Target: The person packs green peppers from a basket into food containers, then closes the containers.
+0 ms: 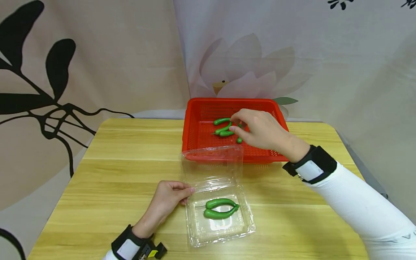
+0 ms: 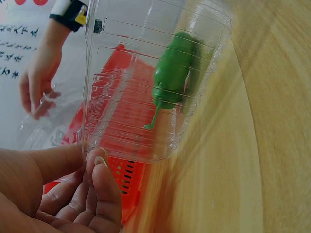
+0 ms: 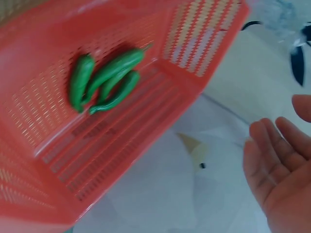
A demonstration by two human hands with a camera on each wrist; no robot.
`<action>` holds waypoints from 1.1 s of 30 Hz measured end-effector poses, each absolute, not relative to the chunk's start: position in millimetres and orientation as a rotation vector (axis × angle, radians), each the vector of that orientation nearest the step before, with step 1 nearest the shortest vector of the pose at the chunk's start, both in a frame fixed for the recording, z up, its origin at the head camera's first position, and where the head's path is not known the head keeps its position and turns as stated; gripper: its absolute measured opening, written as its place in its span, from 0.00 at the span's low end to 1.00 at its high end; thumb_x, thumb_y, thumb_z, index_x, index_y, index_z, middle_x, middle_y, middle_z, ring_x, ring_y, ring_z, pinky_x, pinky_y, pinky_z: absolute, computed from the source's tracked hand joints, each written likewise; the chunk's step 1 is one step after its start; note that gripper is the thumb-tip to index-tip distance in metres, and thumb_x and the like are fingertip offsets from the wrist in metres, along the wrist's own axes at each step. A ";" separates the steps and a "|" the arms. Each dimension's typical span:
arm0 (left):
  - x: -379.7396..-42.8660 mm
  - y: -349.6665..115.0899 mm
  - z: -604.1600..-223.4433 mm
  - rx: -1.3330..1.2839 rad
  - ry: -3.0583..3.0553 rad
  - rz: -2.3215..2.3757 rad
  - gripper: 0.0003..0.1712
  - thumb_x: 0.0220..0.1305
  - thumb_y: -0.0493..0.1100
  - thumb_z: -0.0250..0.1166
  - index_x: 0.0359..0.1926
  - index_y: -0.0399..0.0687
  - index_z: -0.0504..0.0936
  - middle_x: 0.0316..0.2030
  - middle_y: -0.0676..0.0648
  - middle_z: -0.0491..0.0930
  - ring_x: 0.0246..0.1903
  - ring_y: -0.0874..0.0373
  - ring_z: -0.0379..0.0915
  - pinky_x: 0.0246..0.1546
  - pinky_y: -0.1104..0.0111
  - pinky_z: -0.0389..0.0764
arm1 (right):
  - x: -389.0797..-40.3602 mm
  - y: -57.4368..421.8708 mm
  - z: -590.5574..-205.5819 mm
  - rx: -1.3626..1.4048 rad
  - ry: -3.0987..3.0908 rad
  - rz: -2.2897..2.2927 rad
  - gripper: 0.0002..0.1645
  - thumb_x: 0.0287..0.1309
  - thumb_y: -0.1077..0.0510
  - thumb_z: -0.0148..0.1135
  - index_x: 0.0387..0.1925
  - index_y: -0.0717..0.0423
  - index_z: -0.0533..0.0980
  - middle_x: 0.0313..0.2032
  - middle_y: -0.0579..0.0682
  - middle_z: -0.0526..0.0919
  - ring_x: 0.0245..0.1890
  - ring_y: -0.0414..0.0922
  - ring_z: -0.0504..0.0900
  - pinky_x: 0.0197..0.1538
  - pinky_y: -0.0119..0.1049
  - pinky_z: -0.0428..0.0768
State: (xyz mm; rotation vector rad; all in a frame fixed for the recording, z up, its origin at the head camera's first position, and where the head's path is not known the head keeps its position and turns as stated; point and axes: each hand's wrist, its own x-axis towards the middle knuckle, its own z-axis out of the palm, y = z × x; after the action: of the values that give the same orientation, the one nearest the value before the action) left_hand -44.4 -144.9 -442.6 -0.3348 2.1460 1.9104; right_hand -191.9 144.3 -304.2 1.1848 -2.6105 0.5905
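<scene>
A clear plastic clamshell box (image 1: 221, 231) lies unfolded on the table, its lid (image 1: 212, 162) leaning over the basket's front rim. Two green chili peppers (image 1: 221, 214) rest in its base. With thumb and fingertips, my left hand (image 1: 169, 198) pinches the box's left edge near the hinge; the left wrist view shows this grip on the rim (image 2: 85, 131). Over the red plastic basket (image 1: 203, 104) hovers my right hand (image 1: 263, 130), fingers loosely bent. Several green chilies (image 3: 114, 70) lie in the basket. In the right wrist view the right hand (image 3: 286, 170) holds nothing and is apart from them.
The wooden table (image 1: 113, 169) extends around the box and basket. A printed cloth (image 1: 146, 54) hangs right behind the table's back edge, close to the basket. Straps with small devices (image 1: 308, 168) are on both wrists.
</scene>
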 end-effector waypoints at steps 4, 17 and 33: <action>-45.2 -144.2 -440.2 -0.323 2.131 1.927 0.05 0.62 0.32 0.76 0.36 0.31 0.90 0.28 0.40 0.86 0.22 0.59 0.76 0.25 0.71 0.81 | -206.6 146.7 -307.1 1.146 -2.727 0.480 0.16 0.68 0.52 0.71 0.49 0.58 0.83 0.43 0.50 0.86 0.37 0.46 0.82 0.38 0.42 0.83; -45.5 -143.7 -440.6 -0.291 2.105 1.958 0.07 0.62 0.32 0.76 0.37 0.29 0.89 0.28 0.40 0.86 0.22 0.60 0.75 0.24 0.72 0.81 | -250.5 152.2 -327.3 1.219 -2.946 0.105 0.15 0.61 0.61 0.74 0.49 0.62 0.85 0.48 0.58 0.87 0.49 0.55 0.84 0.54 0.51 0.85; -44.5 -146.8 -441.6 -0.282 2.099 1.978 0.07 0.62 0.32 0.76 0.36 0.28 0.89 0.31 0.38 0.87 0.21 0.60 0.76 0.24 0.72 0.81 | -273.7 137.0 -345.1 1.259 -3.046 -0.199 0.07 0.59 0.70 0.71 0.39 0.59 0.87 0.39 0.56 0.88 0.41 0.55 0.84 0.50 0.51 0.85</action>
State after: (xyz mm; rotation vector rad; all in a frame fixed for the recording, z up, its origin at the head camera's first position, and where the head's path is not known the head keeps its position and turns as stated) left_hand -44.5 -146.8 -441.6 -0.2822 2.0987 1.9777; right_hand -273.7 137.0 -345.1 1.2588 -3.0460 -0.1989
